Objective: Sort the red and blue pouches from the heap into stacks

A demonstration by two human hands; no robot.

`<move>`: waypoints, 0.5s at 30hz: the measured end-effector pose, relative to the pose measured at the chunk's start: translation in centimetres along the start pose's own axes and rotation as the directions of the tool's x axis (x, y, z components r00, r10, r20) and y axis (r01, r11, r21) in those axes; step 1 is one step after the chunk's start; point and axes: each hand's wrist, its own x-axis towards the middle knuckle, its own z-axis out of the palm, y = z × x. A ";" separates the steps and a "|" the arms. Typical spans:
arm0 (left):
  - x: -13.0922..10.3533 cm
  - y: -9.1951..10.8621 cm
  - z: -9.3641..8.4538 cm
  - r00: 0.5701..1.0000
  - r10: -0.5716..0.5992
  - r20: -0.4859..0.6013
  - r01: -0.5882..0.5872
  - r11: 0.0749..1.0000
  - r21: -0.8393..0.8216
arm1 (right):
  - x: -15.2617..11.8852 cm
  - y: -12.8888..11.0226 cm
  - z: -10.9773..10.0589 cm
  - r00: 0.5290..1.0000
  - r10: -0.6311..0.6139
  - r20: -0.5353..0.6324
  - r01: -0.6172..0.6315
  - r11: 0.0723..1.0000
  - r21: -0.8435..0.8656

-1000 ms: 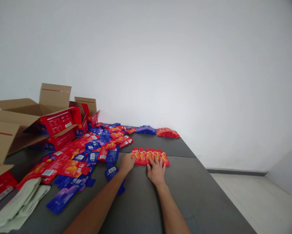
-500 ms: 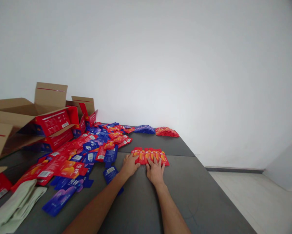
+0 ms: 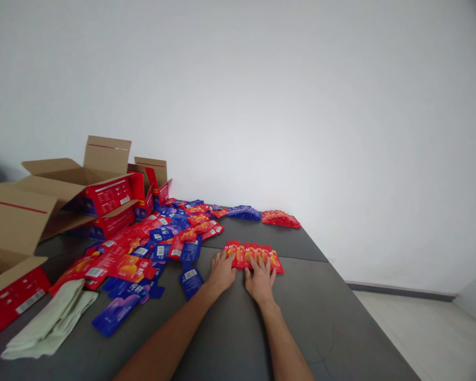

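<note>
Steadying the row of red packets (image 3: 241,255) on the table (image 3: 233,328) likely calls for light, even pressure, lest its overlapping pieces slide. The right hand (image 3: 260,283) lies open, spread over the row's near edge; the left hand (image 3: 222,272) rests half-curled at the row's left end, pinching or not I cannot tell.

Pale folded bundle (image 3: 50,323), probably cloth
</note>
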 end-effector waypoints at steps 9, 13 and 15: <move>-1.7 -2.0 -2.8 0.998 -0.039 -0.049 0.042 0.998 0.052 | -0.7 -5.0 -0.5 0.989 -0.126 -0.072 0.132 0.988 0.076; -2.0 -3.8 -4.3 0.985 -0.095 -0.145 0.110 0.989 0.097 | 0.0 -9.3 0.1 0.967 -0.254 0.004 0.251 0.958 0.138; -2.3 -4.9 -5.4 0.971 -0.128 -0.203 0.153 0.981 0.115 | 0.3 -11.6 0.5 0.947 -0.321 0.026 0.312 0.933 0.178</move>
